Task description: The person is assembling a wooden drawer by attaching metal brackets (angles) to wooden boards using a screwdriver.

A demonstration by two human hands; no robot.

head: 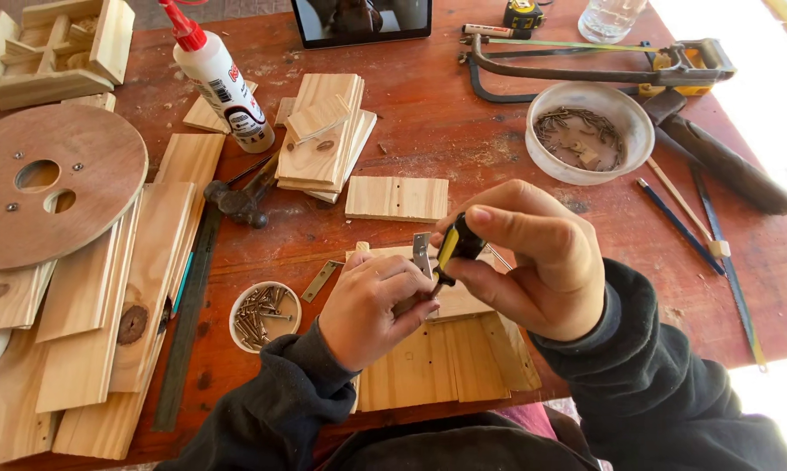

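Boards [428,362] are overhanging the near tabletop [498,131] edge; left grip [372,305] is pressing them, right grip [533,262] is clasping a near-upright screwdriver [455,249], tip down.

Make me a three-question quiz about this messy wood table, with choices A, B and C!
1. Where is the small white cup of screws?
A. left of the left hand
B. on the round brown wooden disc
C. beside the hacksaw

2. What colour is the cap of the white glue bottle?
A. blue
B. red
C. green

3. What is the right hand doing?
A. lying flat
B. gripping a black-and-yellow screwdriver
C. lifting the hammer

Answers:
1 A, the cup sits on the red-brown table just left of that hand.
2 B, the pointed cap is red.
3 B, its fingers wrap the handle.
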